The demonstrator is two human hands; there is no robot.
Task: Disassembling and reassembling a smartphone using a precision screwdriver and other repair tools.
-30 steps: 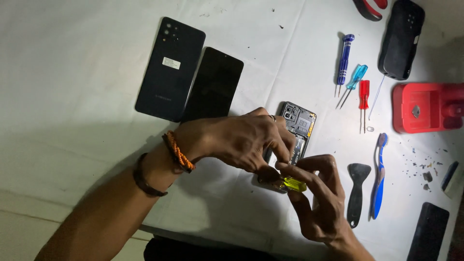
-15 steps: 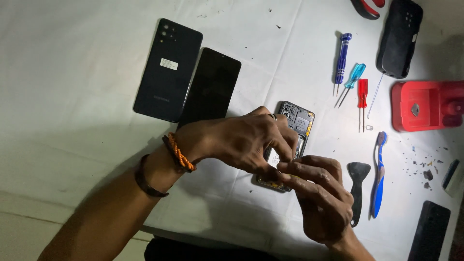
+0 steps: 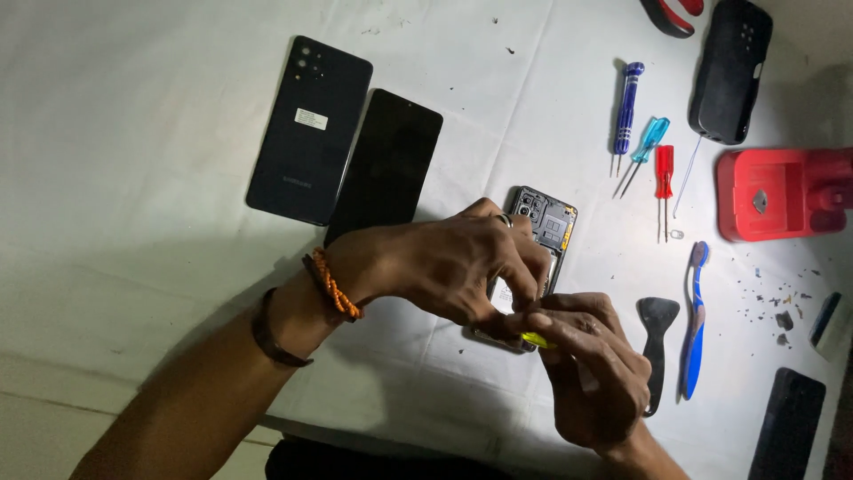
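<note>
An opened phone point(image 3: 546, 222) with its circuit board showing lies on the white table point(image 3: 160, 222). My left hand point(image 3: 453, 262) rests over its lower part, fingers curled down on the frame. My right hand point(image 3: 595, 369) is closed around a small yellow-handled screwdriver point(image 3: 536, 339), whose tip is hidden under my fingers at the phone's bottom end. Both hands touch each other there.
A black phone back cover point(image 3: 308, 131) and a black screen panel point(image 3: 387, 166) lie at the upper left. To the right are three small screwdrivers point(image 3: 646, 156), a black phone case point(image 3: 730, 71), a red holder point(image 3: 777, 193), a black scraper point(image 3: 657, 347) and a blue toothbrush point(image 3: 694, 320).
My right hand has rolled over the yellow screwdriver, so less of the handle shows. My left hand has stayed on the phone.
</note>
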